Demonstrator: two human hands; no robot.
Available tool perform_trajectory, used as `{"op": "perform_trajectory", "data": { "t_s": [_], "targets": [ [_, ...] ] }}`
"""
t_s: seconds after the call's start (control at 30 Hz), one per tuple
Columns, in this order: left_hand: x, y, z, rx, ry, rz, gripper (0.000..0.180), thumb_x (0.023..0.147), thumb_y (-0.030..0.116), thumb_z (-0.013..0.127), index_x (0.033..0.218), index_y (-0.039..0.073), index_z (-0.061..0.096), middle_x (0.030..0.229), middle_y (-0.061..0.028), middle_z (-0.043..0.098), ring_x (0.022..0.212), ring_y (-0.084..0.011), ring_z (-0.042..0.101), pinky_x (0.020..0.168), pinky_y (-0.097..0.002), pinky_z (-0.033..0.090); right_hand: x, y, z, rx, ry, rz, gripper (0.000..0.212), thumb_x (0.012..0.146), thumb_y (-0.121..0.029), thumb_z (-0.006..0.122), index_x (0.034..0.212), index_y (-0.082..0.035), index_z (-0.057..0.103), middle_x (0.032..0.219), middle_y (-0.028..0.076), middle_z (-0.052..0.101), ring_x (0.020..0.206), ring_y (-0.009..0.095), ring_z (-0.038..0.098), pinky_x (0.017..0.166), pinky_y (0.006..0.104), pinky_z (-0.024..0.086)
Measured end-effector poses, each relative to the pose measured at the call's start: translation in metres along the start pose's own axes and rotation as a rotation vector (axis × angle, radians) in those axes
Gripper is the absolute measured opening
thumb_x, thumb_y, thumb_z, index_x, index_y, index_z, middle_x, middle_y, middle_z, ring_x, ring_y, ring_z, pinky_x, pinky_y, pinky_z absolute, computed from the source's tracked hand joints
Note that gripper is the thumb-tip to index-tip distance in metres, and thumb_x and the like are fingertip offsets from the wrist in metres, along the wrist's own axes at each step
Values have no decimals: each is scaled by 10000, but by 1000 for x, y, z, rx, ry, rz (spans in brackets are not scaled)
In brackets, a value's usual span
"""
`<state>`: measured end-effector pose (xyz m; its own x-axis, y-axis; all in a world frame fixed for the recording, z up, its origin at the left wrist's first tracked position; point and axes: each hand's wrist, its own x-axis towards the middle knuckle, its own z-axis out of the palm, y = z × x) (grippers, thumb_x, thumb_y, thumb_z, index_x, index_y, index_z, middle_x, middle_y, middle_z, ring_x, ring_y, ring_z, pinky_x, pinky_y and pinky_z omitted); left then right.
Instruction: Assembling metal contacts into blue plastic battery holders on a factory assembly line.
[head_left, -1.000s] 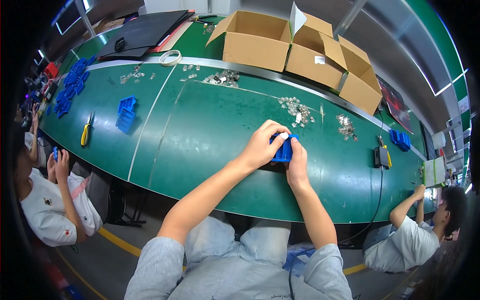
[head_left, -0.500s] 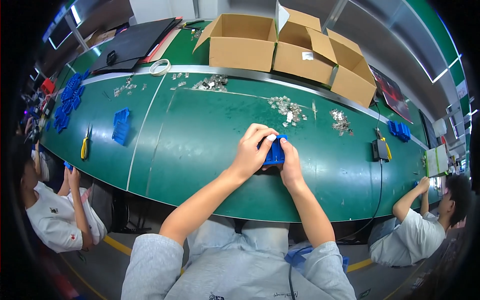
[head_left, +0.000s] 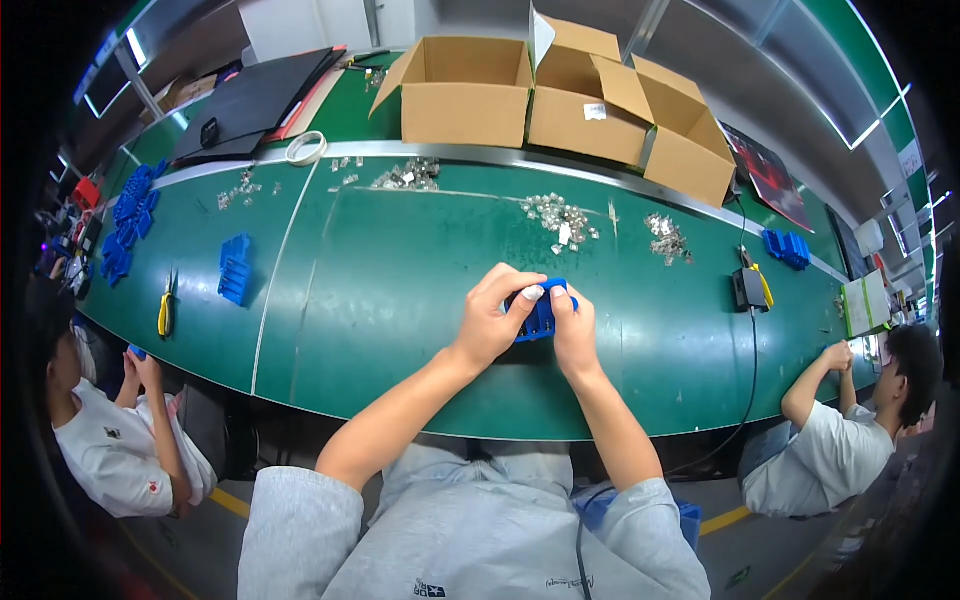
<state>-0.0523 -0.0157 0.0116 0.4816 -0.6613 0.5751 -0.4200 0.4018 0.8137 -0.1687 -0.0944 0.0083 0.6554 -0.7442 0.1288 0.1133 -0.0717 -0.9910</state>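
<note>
Between my two hands, over the near middle of the green table, is a blue plastic compartment holder (head_left: 540, 322) with upright dividers. My left hand (head_left: 492, 318) grips its left side, the thumb with a white covering on its tip lying along the top edge. My right hand (head_left: 575, 335) closes round the right side, thumb pressed on the upper part. The fingers hide much of the holder, and whether a small piece sits under the thumbs cannot be seen. Beyond my hands lies a pile of small shiny metal pieces (head_left: 560, 222).
More metal pieces lie in piles (head_left: 667, 240) (head_left: 410, 175). A blue holder (head_left: 235, 270) and yellow-handled pliers (head_left: 166, 305) are at left, a black adapter (head_left: 748, 288) with its cable at right. Open cardboard boxes (head_left: 465, 115) line the back. A co-worker (head_left: 125, 435) sits on each side.
The blue holder has tilted in my hands, and both thumbs have come closer together over its top edge. The whole view has shifted slightly.
</note>
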Motion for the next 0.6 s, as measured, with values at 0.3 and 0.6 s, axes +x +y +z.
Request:
{"op": "perform_trajectory", "data": {
  "t_s": [0.3,0.6],
  "targets": [
    [-2,3,-3,127,1,96,155,887,146,603,973,34,668,796,-95,593,716,-217,557,651,-321,448,1,-2,-1,-124,-53,44,376,945,-364,505,899,-2,599,747,32,565,723,89,469,631,281,433],
    [18,-25,-49,113,40,-471,223,936,237,570,1016,43,647,849,35,566,731,-56,464,632,-202,381,19,29,-3,351,-185,163,513,985,-458,394,1215,-6,469,1099,101,560,943,166,561,740,296,512]
  ]
}}
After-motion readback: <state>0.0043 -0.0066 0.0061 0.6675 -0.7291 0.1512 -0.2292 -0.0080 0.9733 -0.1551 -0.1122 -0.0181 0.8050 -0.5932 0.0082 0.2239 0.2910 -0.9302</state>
